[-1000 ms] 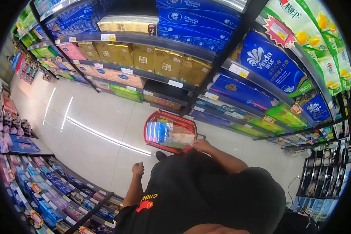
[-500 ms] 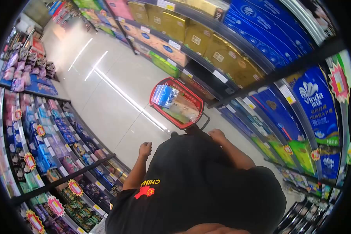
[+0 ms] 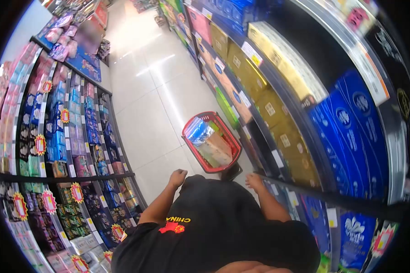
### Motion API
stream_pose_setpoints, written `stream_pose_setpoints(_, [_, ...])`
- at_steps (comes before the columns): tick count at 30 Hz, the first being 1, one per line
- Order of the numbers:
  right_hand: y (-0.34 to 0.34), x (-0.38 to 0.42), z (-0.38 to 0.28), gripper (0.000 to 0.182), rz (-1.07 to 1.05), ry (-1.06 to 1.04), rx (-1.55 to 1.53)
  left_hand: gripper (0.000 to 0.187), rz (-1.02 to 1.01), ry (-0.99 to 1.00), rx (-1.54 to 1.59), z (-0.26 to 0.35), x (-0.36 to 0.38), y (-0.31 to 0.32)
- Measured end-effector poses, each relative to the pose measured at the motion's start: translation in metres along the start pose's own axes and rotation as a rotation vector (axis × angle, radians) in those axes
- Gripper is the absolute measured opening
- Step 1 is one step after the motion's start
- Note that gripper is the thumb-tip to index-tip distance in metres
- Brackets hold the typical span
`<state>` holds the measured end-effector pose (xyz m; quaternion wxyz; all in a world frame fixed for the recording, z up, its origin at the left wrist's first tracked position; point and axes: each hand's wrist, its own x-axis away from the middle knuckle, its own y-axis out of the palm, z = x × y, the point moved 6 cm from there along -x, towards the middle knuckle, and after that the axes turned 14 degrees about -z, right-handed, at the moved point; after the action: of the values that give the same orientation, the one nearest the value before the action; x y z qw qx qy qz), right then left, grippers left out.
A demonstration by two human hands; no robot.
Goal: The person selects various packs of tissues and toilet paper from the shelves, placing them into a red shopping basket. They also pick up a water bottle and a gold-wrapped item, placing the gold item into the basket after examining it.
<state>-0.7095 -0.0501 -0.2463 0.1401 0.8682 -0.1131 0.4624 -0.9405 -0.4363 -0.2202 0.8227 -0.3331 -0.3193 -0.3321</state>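
Note:
A red shopping basket [image 3: 189, 123] stands on the pale tiled floor just ahead of me, holding a shiny blue pack and a beige pack. Its black handle [image 3: 232, 171] points back toward me. My right hand [image 3: 254, 181] is right next to that handle; whether it grips it is unclear. My left hand [image 3: 177, 176] hangs in front of my black shirt, curled into a fist with nothing in it.
I stand in a shop aisle. Shelves on the right [image 3: 278, 113] carry gold and blue tissue packs, close to my right arm. Shelves on the left [image 3: 73, 150] hold small packets with star price tags. The tiled floor [image 3: 146, 91] runs ahead between them.
My view has swung left, from facing the right-hand shelves to looking down the aisle. The basket stays just ahead of me, and both hands keep about the same place by my body.

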Motion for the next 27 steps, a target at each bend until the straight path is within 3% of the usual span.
stream_pose_setpoints(6, [-0.039, -0.018, -0.033, 0.027, 0.029, 0.069, 0.185, 0.044, -0.073, 0.159, -0.059, 0.106, 0.002, 0.014])
stream_pose_setpoints(9, [-0.04, -0.03, -0.042, 0.028, 0.069, 0.114, 0.177, 0.042, -0.076, 0.198, -0.151, 0.109, -0.005, -0.003])
stream_pose_setpoints(12, [-0.027, -0.035, -0.055, 0.027, 0.112, 0.111, 0.16, 0.042, -0.048, 0.01, -0.161, 0.09, -0.013, -0.047])
stream_pose_setpoints(14, [-0.013, -0.047, -0.055, 0.027, 0.108, 0.115, 0.136, 0.045, 0.032, -0.094, -0.159, 0.041, -0.051, -0.078])
stream_pose_setpoints(20, [0.103, -0.051, -0.112, 0.029, 0.188, 0.075, 0.054, 0.048, 0.024, -0.011, -0.123, 0.002, -0.108, -0.186])
stream_pose_setpoints(25, [0.207, -0.092, -0.154, 0.031, -0.049, -0.055, 0.011, 0.049, 0.018, 0.011, -0.213, -0.001, -0.129, -0.263])
stream_pose_setpoints(27, [0.236, -0.086, -0.184, 0.03, -0.017, -0.076, 0.136, 0.049, 0.004, 0.007, -0.233, -0.007, -0.136, -0.28])
